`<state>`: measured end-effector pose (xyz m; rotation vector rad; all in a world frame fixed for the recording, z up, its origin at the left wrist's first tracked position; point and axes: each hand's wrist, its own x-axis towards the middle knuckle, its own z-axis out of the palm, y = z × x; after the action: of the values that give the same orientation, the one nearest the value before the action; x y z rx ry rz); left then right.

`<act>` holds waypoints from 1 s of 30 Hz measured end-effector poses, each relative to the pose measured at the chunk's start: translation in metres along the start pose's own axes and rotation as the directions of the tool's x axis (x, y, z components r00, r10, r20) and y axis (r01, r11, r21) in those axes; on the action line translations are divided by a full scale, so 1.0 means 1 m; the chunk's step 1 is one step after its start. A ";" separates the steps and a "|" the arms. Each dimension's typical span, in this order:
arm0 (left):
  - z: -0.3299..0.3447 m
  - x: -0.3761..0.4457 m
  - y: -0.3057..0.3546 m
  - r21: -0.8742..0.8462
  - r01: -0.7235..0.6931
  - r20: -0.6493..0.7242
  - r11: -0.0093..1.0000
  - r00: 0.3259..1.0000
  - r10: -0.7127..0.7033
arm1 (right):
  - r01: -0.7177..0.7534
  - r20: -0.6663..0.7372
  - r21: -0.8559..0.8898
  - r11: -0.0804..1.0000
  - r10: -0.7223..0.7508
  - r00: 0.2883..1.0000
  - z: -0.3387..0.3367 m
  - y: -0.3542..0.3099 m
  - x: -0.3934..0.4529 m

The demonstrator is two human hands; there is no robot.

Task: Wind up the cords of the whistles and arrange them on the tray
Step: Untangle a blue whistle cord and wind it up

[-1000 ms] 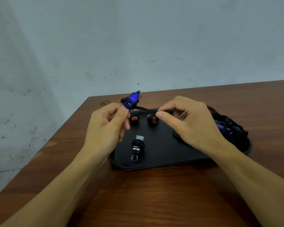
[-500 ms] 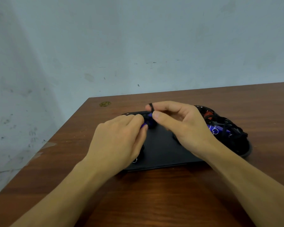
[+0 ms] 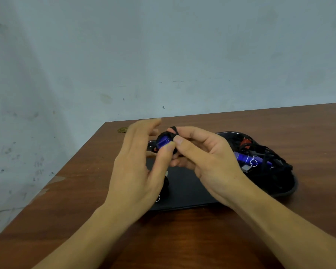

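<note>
While the blue whistle (image 3: pixel 163 143) sits mid-frame above the black tray (image 3: pixel 184 188), right hand (image 3: pixel 206 158) pinches its black cord (image 3: pixel 174 131). Left hand (image 3: pixel 138 171): thumb on whistle, fingers straight. Tangled pile (image 3: pixel 260 162) fills tray's right end.

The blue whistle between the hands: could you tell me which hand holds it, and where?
The right hand pinches the blue whistle by its wound black cord; the left hand's thumb presses its lower end.
</note>
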<state>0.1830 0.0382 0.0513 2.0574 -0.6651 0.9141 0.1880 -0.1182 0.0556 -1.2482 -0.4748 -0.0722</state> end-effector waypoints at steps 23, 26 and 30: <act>-0.010 0.003 -0.006 0.106 0.039 0.243 0.994 0.968 -0.064 | -0.169 0.047 0.137 0.976 0.164 0.985 -0.001 -0.003 0.000; -0.017 0.005 -0.008 0.200 -0.118 0.332 0.973 0.942 0.047 | -0.090 0.036 -0.050 0.995 0.092 0.995 -0.003 -0.001 0.001; -0.020 0.006 -0.010 0.282 -0.278 0.428 0.918 0.893 0.139 | 0.067 0.110 -0.328 0.942 -0.033 0.993 -0.007 0.001 0.000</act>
<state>0.1865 0.0593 0.0607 2.5564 -1.0279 0.7682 0.1903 -0.1249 0.0528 -1.5767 -0.6018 -0.1358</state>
